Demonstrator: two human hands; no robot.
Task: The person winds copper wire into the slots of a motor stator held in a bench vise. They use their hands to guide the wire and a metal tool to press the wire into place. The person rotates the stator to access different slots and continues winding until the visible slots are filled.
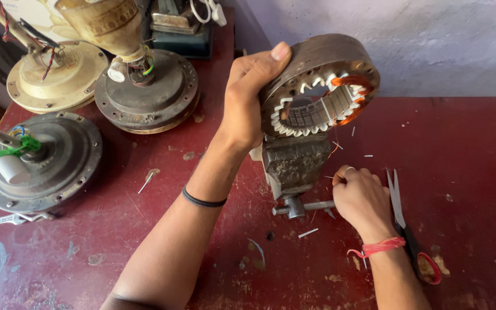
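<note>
My left hand grips the rim of a round metal fan stator, tilted on edge, with white slot insulation and some copper-orange winding on its right side. The stator sits in the jaws of a small grey bench vise. My right hand is closed on the vise's metal handle bar, at its right end. A black band circles my left wrist and a red thread my right wrist.
On the worn red table, scissors with a red handle lie just right of my right hand. Three ceiling fan motor housings stand at the left: a grey one, a dark one, a cream one. White paper scraps lie about.
</note>
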